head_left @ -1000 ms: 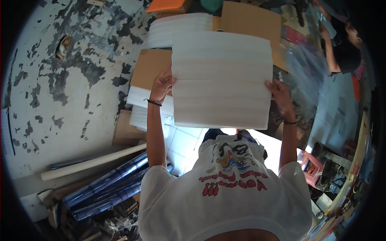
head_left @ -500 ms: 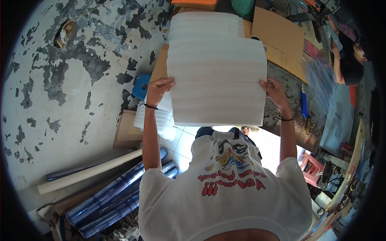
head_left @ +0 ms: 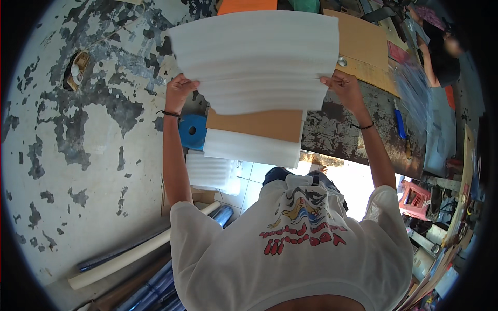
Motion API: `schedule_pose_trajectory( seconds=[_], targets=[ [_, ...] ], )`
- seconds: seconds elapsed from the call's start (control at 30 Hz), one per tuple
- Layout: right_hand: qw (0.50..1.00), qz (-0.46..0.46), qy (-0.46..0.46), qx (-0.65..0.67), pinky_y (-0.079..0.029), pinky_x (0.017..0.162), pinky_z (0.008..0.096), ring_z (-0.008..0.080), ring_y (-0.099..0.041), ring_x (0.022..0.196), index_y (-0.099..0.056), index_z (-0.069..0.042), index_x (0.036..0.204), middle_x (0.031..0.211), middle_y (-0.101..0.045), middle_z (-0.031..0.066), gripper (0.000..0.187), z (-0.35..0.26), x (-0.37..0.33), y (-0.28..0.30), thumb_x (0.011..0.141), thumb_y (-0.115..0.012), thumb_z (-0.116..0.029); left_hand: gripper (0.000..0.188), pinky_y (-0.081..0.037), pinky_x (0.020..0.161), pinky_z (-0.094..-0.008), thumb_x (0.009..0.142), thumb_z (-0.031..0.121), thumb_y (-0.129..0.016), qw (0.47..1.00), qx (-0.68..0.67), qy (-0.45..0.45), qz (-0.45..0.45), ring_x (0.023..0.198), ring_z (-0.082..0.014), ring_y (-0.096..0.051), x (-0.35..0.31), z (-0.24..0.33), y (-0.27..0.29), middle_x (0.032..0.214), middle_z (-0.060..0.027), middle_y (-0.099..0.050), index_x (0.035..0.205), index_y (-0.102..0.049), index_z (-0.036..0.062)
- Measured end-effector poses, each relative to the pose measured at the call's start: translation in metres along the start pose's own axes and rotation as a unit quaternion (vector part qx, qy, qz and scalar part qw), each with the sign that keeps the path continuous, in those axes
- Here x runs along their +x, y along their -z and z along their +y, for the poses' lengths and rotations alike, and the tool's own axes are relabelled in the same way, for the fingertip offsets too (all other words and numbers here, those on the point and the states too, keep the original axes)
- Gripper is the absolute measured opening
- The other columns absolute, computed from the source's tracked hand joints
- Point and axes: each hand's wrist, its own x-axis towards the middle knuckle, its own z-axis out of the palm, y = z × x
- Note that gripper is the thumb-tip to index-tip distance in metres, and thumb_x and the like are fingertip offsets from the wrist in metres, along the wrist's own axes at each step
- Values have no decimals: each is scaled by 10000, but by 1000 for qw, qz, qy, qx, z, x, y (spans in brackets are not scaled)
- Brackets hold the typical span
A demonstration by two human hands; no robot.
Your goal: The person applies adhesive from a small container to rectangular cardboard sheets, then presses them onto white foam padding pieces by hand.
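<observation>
A white foam sheet [head_left: 259, 57] is stretched between my two hands above the worktable. My left hand [head_left: 181, 89] pinches its left edge, and my right hand [head_left: 340, 87] pinches the right edge at about the same height. The sheet bows slightly, and its lower edge curves over a brown cardboard piece [head_left: 254, 124]. Another white foam sheet [head_left: 254, 147] lies nearer to me, partly under that cardboard. The sheet I hold hides the table behind it.
A blue round object with a hole [head_left: 191, 132] sits left of the cardboard. On the dark worn tabletop [head_left: 358, 129] lies a blue-handled tool [head_left: 399, 123]. Another person [head_left: 438, 52] is at the far right. Rolls [head_left: 122, 259] lean low on the left, and a pink stool [head_left: 415, 201] stands right.
Both hands have moved up and left with the foam sheet, lifting it away. The cardboard and a foam sheet beneath now show. The held sheet looks wider and more curved.
</observation>
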Motion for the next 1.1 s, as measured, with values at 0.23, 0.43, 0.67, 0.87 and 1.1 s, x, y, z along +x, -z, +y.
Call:
schedule_pose_trajectory(
  seconds=[0.23, 0.43, 0.67, 0.87, 1.1],
  targets=[
    [925, 38, 323, -195, -579, 759, 319, 268, -705, 868, -748, -66, 1001, 955, -722, 107, 276, -2, -33, -29, 739, -710, 12, 222, -548, 848, -339, 901, 122, -654, 926, 258, -266, 69, 977, -209, -692, -28, -32, -2, 1046, -158, -716, 1063, -672, -28],
    [871, 20, 383, -307, -578, 836, 362, 282, -690, 962, -743, -78, 1026, 1011, -706, 95, 291, 40, -43, -45, 741, -693, -44, 236, -535, 937, -343, 916, 104, -628, 973, 92, -182, 111, 1047, -245, -681, -58, -75, -32, 1152, -194, -690, 1095, -645, -50],
    [875, -57, 336, -343, -518, 927, 390, 284, -594, 1112, -736, -123, 1015, 1096, -658, 58, 270, 89, -75, -72, 747, -708, -105, 233, -548, 896, -354, 916, 9, -590, 968, 145, -176, 106, 1107, -270, -648, -73, -146, -26, 1252, -202, -640, 1140, -648, -22],
    [897, -40, 287, -333, -516, 900, 398, 291, -588, 1097, -722, -154, 1018, 1100, -647, 55, 294, 103, -85, -81, 735, -757, -78, 181, -565, 834, -302, 854, -8, -702, 964, 162, -137, 161, 959, -218, -713, -70, -149, -23, 1063, -165, -728, 1035, -703, -15],
    [912, -51, 272, -304, -503, 953, 377, 286, -552, 1142, -715, -137, 1067, 1143, -619, 59, 294, 102, -82, -84, 778, -693, -92, 285, -558, 820, -286, 893, -7, -668, 994, 65, 7, 86, 919, -185, -713, -62, -145, -2, 1062, -140, -722, 1177, -672, -7]
  ],
)
